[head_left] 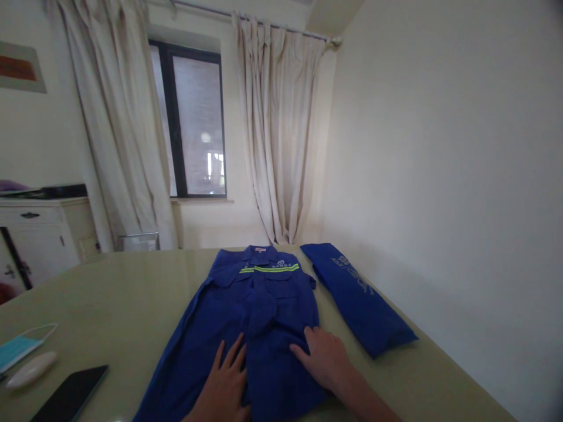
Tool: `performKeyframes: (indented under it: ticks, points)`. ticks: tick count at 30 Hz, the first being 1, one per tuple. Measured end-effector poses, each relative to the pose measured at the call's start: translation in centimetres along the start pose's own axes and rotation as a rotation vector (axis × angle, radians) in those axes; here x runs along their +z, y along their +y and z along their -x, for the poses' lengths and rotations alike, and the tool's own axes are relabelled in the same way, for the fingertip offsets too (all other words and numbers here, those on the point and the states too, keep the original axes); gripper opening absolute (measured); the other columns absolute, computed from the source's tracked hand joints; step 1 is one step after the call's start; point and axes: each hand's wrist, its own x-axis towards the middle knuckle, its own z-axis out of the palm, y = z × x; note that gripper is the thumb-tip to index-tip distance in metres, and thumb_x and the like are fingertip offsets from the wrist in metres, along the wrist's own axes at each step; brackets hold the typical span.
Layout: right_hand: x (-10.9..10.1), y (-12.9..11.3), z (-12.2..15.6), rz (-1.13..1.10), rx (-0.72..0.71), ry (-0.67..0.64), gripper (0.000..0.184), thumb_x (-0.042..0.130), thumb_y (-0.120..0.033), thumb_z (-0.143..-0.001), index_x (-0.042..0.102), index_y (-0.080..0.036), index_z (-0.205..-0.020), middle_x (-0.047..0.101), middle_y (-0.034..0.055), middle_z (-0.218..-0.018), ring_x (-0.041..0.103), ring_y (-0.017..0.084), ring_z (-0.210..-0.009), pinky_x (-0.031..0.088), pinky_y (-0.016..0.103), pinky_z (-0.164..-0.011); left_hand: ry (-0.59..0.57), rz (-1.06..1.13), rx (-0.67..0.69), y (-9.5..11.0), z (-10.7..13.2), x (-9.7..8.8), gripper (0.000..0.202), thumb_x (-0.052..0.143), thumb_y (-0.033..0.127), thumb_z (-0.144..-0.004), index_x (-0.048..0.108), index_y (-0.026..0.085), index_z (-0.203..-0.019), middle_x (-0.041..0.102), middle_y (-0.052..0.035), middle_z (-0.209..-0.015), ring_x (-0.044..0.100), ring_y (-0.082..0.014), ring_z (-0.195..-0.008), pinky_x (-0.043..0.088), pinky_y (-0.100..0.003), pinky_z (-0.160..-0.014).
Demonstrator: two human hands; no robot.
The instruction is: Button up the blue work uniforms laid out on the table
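Observation:
A blue work jacket point(281, 305) with a yellow-green reflective stripe lies front up on the table, its collar at the far end. On the lower left of its front rests my left hand point(226, 378), fingers spread and flat on the cloth. My right hand point(323, 354) lies on the lower right side of the jacket, its thumb out toward the middle and its fingers laid on the fabric. Neither hand has cloth visibly pinched. One sleeve runs down the jacket's left side; the other is mostly out of sight.
A folded blue cloth bag point(358, 299) with grey print lies right of the jacket, along the wall. On the table point(123, 305) at left are a dark phone point(70, 395), a white mouse point(31, 371) and a face mask point(17, 350). A white cabinet point(39, 234) stands beyond.

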Motion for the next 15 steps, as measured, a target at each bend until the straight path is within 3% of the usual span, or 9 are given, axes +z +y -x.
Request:
performKeyframes:
  ticks: [3,5,7,9,12,15]
  points:
    - [0.3,-2.8,0.0,-0.079,-0.073,0.097,0.06,0.056,-0.067,-0.092,0.067,-0.023,-0.131,0.066,0.0197,-0.132,0.062,0.04,-0.12,0.046,0.052,-0.098,-0.009,0.001,-0.052,0.0,-0.5,-0.1,0.067,0.055,0.042,-0.091,0.038,0.042,-0.155,0.029,-0.0023,-0.168,0.018,-0.0389,-0.156,0.012,-0.072,-0.121]
    - [1.6,-4.7,-0.9,-0.172,-0.172,0.087,0.07,0.059,-0.071,-0.088,0.056,-0.03,-0.145,0.055,0.0176,-0.149,0.05,0.044,-0.135,0.037,0.062,-0.107,-0.026,-0.016,-0.096,-0.4,-2.0,-0.7,0.072,0.059,0.041,-0.087,0.039,0.037,-0.155,0.028,-0.0059,-0.168,0.016,-0.0393,-0.156,0.01,-0.071,-0.121]
    - [3.2,-6.1,-2.6,-0.246,-0.242,0.051,0.068,0.057,-0.07,-0.091,0.052,-0.035,-0.149,0.05,0.0142,-0.155,0.042,0.043,-0.143,0.029,0.066,-0.113,-0.041,-0.04,-0.129,-1.0,-3.7,-1.3,0.078,0.065,0.039,-0.08,0.043,0.031,-0.154,0.028,-0.0099,-0.168,0.015,-0.0411,-0.156,0.008,-0.071,-0.121]
    - [4.3,-6.7,-4.5,-0.29,-0.251,0.05,0.057,0.052,-0.061,-0.097,0.054,-0.034,-0.147,0.051,0.0124,-0.154,0.041,0.039,-0.145,0.026,0.064,-0.116,-0.017,-0.057,-0.158,-1.8,-5.3,-2.0,0.077,0.067,0.035,-0.076,0.05,0.027,-0.151,0.032,-0.013,-0.166,0.019,-0.0422,-0.155,0.011,-0.07,-0.121]
    - [4.6,-6.6,-6.8,-0.327,-0.175,0.136,0.05,0.049,-0.051,-0.101,0.059,-0.024,-0.143,0.055,0.016,-0.15,0.046,0.034,-0.142,0.03,0.056,-0.117,0.14,-0.041,-0.196,-2.5,-6.9,-2.8,0.06,0.061,0.025,-0.081,0.061,0.025,-0.141,0.05,-0.0139,-0.155,0.038,-0.0371,-0.147,0.024,-0.062,-0.12]
    - [4.1,-6.1,-6.9,-0.369,-0.342,0.204,0.061,0.062,-0.054,-0.093,0.055,-0.024,-0.145,0.055,0.0136,-0.15,0.047,0.032,-0.14,0.029,0.051,-0.12,0.248,-0.018,-0.203,-2.6,-7.0,-3.1,0.05,0.054,0.011,-0.082,0.067,0.022,-0.13,0.063,-0.0131,-0.14,0.053,-0.029,-0.134,0.034,-0.05,-0.118]
